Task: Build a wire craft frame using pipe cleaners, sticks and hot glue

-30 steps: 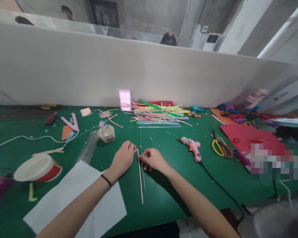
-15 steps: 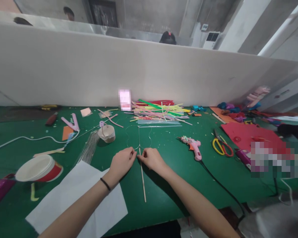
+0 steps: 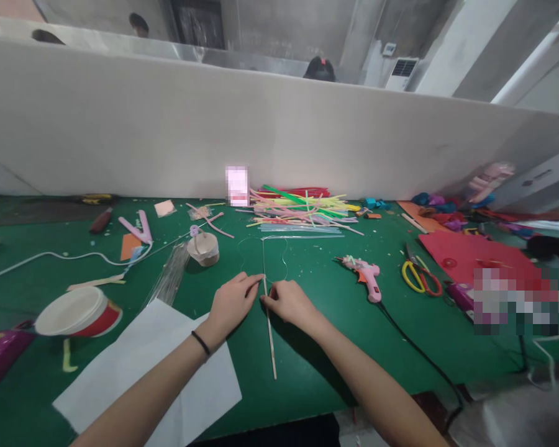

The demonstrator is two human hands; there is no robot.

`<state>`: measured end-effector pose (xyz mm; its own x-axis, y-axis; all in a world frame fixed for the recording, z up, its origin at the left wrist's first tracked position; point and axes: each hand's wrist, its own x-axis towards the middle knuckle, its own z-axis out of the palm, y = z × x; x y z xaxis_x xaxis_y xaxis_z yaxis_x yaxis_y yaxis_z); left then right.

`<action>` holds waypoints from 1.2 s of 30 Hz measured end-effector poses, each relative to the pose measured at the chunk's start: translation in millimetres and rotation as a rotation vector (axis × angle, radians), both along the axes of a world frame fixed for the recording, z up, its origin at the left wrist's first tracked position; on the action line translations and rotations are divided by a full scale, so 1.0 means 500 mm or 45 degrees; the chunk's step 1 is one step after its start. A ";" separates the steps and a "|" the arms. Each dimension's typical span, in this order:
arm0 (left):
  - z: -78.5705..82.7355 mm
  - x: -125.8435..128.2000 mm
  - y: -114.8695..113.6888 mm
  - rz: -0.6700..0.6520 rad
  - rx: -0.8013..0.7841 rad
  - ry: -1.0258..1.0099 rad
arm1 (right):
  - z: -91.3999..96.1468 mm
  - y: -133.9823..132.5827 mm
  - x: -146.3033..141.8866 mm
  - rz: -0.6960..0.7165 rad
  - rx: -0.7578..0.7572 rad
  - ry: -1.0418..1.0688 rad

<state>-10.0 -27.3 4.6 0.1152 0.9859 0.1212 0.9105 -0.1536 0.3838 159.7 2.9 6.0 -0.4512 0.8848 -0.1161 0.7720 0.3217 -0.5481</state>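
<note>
A thin wire (image 3: 286,253) bent into a wide rounded loop lies on the green table, with a straight wire running up its middle. Its lower end meets the top of a slim wooden stick (image 3: 272,347) that points toward me. My left hand (image 3: 234,302) has its index finger reaching to this joint, fingers closed around the wire's lower end; the exact grip is partly hidden. Just below, the thumb and fingertips of my right hand (image 3: 289,302) pinch the stick from the right side.
White paper (image 3: 153,366) lies under my left forearm. A paper cup (image 3: 204,250) and a paper bowl (image 3: 69,313) stand left. Rightward are a pink glue gun (image 3: 368,276) with its cord and scissors (image 3: 419,276). Colourful pipe cleaners (image 3: 302,208) lie before the white partition (image 3: 279,130).
My left index finger has stretched out to the top of the stick, where the fingertips were curled together beside it. My right hand stays at the stick. The view has shifted slightly.
</note>
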 end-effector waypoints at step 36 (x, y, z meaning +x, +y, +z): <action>0.004 0.021 -0.008 0.087 -0.211 -0.745 | 0.007 0.015 0.003 -0.018 0.208 0.054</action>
